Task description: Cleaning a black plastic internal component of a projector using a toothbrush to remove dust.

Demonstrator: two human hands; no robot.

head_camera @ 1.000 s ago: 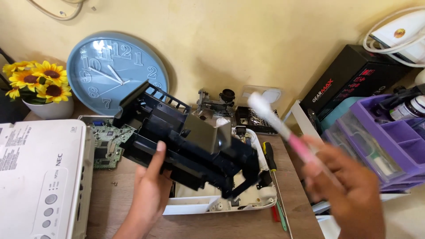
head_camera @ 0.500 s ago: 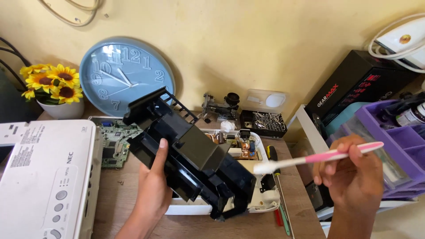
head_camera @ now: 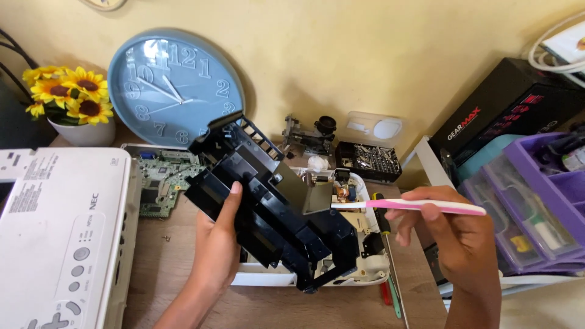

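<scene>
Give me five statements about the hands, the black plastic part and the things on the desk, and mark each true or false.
1. The left hand holds the black plastic housing up above the desk. True.
2. The right hand holds a screwdriver. False: it holds a pink and white toothbrush, its head end at the housing.
3. A round blue wall clock leans against the wall behind the housing. True.
4. The sunflowers stand at the right edge of the desk. False: they are at the far left, beside the clock.
5. The purple drawer organiser sits to the left of the white device cover. False: it is at the far right.
</scene>
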